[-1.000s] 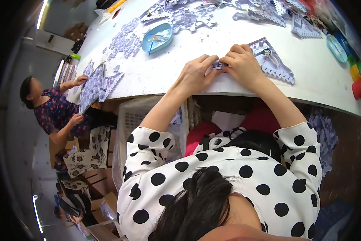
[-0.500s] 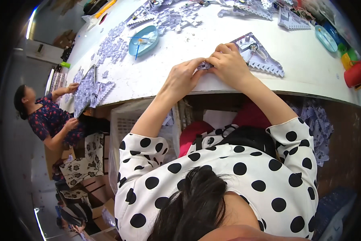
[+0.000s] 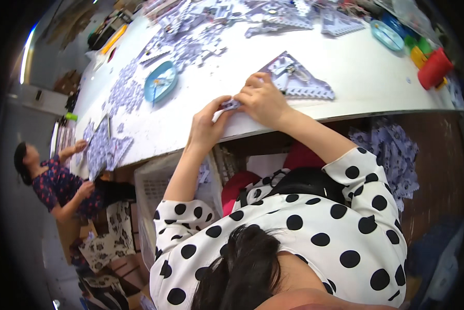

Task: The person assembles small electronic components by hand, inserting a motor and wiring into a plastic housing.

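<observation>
Near the table's front edge, my left hand (image 3: 207, 125) pinches a small pale grey-lilac piece (image 3: 230, 105) between thumb and fingers. My right hand (image 3: 263, 101) is closed at the piece's other end, its fingers bent against it; they partly hide it. Just beyond the right hand lies a flat triangular lilac-grey panel (image 3: 310, 89) with a toothed row along its near edge. A small shiny metal item (image 3: 292, 70) with a loop rests on that panel.
A turquoise dish (image 3: 161, 82) with a thin blue stick stands left. Behind it spread loose lilac-grey pieces (image 3: 188, 44). A red spool (image 3: 435, 68) and second blue dish (image 3: 387, 35) stand right. Another person (image 3: 61, 178) works at the left edge. A crate (image 3: 154, 188) sits below.
The view has shifted, so the table and both hands appear farther left. My hands still hold the small piece together, now a little more apart, with more of it showing.
</observation>
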`<action>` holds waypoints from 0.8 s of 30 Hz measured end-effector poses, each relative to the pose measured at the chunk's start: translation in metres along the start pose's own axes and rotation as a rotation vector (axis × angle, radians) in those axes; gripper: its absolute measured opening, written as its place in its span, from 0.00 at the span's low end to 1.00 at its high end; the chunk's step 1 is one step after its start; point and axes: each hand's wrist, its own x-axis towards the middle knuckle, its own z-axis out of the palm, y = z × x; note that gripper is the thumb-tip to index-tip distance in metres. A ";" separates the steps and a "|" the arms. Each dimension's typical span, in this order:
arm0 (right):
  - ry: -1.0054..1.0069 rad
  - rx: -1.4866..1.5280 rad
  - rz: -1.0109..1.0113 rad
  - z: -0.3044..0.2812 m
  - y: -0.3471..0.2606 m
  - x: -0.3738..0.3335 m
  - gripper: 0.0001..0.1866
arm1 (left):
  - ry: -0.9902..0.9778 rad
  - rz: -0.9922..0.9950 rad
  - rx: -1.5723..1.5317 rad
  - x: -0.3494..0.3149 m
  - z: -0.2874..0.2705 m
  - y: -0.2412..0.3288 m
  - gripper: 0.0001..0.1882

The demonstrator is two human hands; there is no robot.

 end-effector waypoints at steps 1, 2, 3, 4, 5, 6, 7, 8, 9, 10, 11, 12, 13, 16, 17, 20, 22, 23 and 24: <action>0.033 -0.017 -0.015 0.002 -0.001 0.001 0.15 | 0.005 0.023 0.008 0.001 -0.001 0.000 0.19; 0.063 -0.035 -0.031 -0.001 0.001 -0.002 0.16 | -0.005 0.042 -0.006 0.007 0.003 0.001 0.19; 0.070 -0.067 -0.024 -0.004 0.004 -0.004 0.22 | 0.034 0.088 0.027 0.013 0.001 0.007 0.19; 0.068 -0.068 -0.031 -0.019 -0.002 -0.002 0.22 | 0.083 0.124 0.065 0.016 -0.004 0.013 0.20; 0.157 -0.011 0.042 -0.040 -0.007 -0.004 0.26 | 0.151 0.223 0.068 0.028 -0.002 0.017 0.20; 0.242 0.042 0.115 -0.059 -0.011 -0.009 0.30 | 0.183 0.251 0.015 0.041 0.004 0.025 0.18; 0.296 0.039 0.156 -0.070 -0.009 -0.020 0.34 | 0.200 0.279 -0.017 0.053 0.011 0.032 0.17; 0.431 0.041 0.177 -0.077 -0.004 -0.028 0.33 | 0.218 0.306 -0.050 0.064 0.020 0.037 0.16; 0.508 0.019 0.223 -0.085 -0.001 -0.036 0.31 | 0.237 0.325 -0.052 0.070 0.028 0.039 0.16; 0.564 -0.039 0.294 -0.090 -0.001 -0.042 0.29 | 0.255 0.343 -0.056 0.076 0.035 0.040 0.15; 0.526 -0.054 0.349 -0.092 0.003 -0.048 0.30 | 0.278 0.355 0.001 0.078 0.043 0.035 0.15; 0.487 -0.081 0.412 -0.093 0.009 -0.057 0.31 | 0.216 0.300 0.053 0.080 0.050 0.034 0.13; 0.476 -0.085 0.406 -0.094 0.015 -0.065 0.31 | 0.165 0.319 0.138 0.077 0.055 0.031 0.13; 0.320 -0.013 0.504 -0.096 0.025 -0.078 0.35 | 0.152 0.326 0.286 0.059 0.059 0.037 0.13; 0.257 0.062 0.539 -0.097 0.025 -0.078 0.37 | 0.187 0.317 0.361 0.053 0.057 0.041 0.13; 0.145 0.153 0.589 -0.105 0.027 -0.075 0.38 | 0.250 0.202 0.106 0.039 0.048 0.044 0.14; 0.021 0.183 0.545 -0.108 0.032 -0.067 0.34 | 0.253 0.140 0.008 0.026 0.039 0.043 0.14; 0.028 0.200 0.520 -0.101 0.036 -0.065 0.31 | 0.271 0.059 -0.023 0.017 0.035 0.040 0.14; 0.035 0.182 0.522 -0.097 0.037 -0.065 0.31 | 0.283 -0.019 -0.059 0.009 0.032 0.034 0.14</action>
